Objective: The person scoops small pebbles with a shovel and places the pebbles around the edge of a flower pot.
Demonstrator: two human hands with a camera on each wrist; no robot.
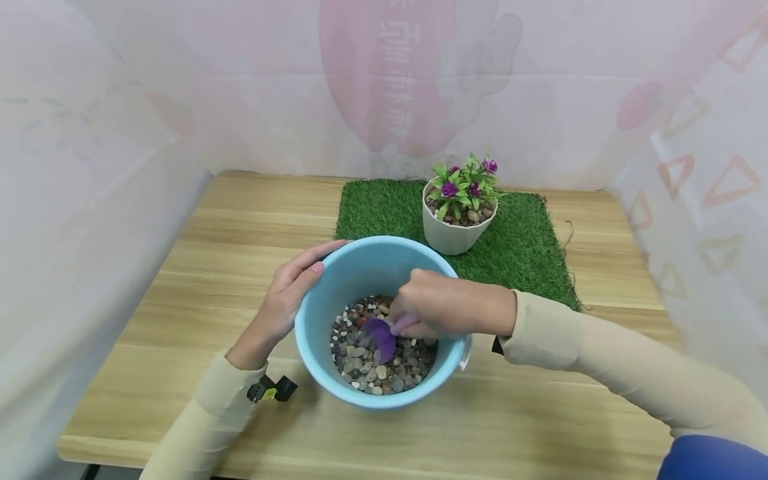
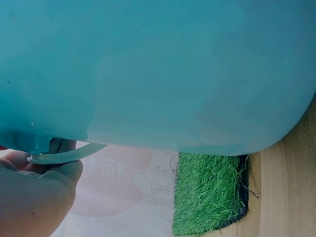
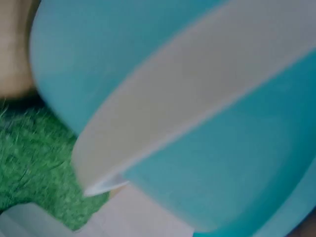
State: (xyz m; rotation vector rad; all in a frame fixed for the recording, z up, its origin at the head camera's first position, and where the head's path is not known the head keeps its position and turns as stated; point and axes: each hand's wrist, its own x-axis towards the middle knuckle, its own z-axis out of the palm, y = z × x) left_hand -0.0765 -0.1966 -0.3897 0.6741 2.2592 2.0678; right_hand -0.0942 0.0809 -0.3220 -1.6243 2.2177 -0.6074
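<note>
A light blue bucket [image 1: 309,350] stands on the table, with many small pebbles [image 1: 366,370] on its bottom. My left hand [image 1: 288,290] holds its left rim, thumb at the edge and fingers along the outer side. In the left wrist view that hand [image 2: 39,190] lies by the bucket's white handle [image 2: 69,154]. Inside the bucket my right hand [image 1: 438,303] grips a small purple shovel [image 1: 383,339] by its pale handle, the blade down among the pebbles. The right wrist view shows only the bucket's wall [image 3: 212,168] and white handle [image 3: 163,103], not the hand.
Behind the bucket lies a green artificial grass mat [image 1: 528,247] on the wooden table [image 1: 222,267]. A white pot [image 1: 450,235] with purple flowers [image 1: 474,183] and pebbles stands on the mat. Printed white sheets [image 1: 258,100] enclose the table's back and sides.
</note>
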